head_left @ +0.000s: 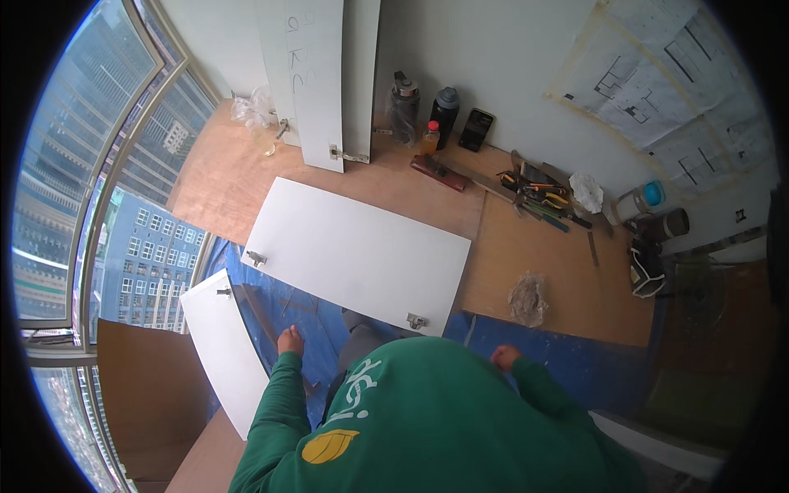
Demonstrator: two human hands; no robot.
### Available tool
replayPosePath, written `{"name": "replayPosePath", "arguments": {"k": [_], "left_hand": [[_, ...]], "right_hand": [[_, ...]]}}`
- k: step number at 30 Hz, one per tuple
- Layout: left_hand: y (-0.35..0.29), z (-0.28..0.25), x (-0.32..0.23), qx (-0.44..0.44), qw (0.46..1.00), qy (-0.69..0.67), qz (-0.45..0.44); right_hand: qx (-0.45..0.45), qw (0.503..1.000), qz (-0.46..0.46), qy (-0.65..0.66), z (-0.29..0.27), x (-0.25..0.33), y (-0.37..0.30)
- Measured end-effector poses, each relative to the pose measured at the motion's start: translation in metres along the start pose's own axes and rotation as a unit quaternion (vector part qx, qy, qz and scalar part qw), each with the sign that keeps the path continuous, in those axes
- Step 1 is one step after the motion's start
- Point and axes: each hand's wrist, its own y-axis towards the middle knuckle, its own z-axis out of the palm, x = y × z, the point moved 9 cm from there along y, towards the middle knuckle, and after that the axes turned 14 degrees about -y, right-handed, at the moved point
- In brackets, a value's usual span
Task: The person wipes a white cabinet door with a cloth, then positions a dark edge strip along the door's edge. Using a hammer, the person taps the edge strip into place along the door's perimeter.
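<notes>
1. The large white panel point(362, 251) lies flat on the wooden desk point(559, 287), its near edge reaching past the desk's front over the blue sheet point(526, 337). 2 metal hinges point(417, 320) sit along that edge. Pressing down on the overhang could tip the panel; how much of it is supported is partly hidden.

2. The left hand point(290, 339) is near the narrow white panel point(222, 345), which has 1 hinge point(223, 291) in view. I cannot tell whether its grip is clenched or released; no held thing shows.

3. The right hand point(505, 357) is beside the green sweatshirt point(460, 403), over the blue sheet. Its grip is too small to judge, and nothing shows in it.

4. The narrow panel slopes beside the left forearm, its support unclear. A bump from that sleeve could shift it or scuff its white face.

5. Projecting hinges could catch clothing, since the body stands close to the large panel.

6. Swinging that panel rightward could scrape it across the loose tools point(542, 193) or crush the clear plastic bag point(528, 299).
</notes>
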Motion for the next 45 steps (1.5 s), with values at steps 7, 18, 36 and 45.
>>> {"name": "replayPosePath", "arguments": {"k": [7,18,36,45], "left_hand": [[-0.073,0.023,-0.019,0.176,0.968,0.178,0.022],[-0.025,-0.013,-0.031,0.223,0.971,0.081,0.029],[0.162,-0.099,-0.144,0.004,0.991,0.001,0.135],[0.33,-0.099,-0.182,-0.008,0.983,0.066,0.169]], "right_hand": [[-0.112,0.907,-0.164,-0.371,0.027,-0.013,-0.001],[0.026,0.811,-0.21,-0.545,0.085,-0.01,0.036],[-0.215,0.854,0.031,0.473,0.053,0.142,0.092],[-0.27,0.861,0.063,0.427,0.047,0.129,0.098]]}}
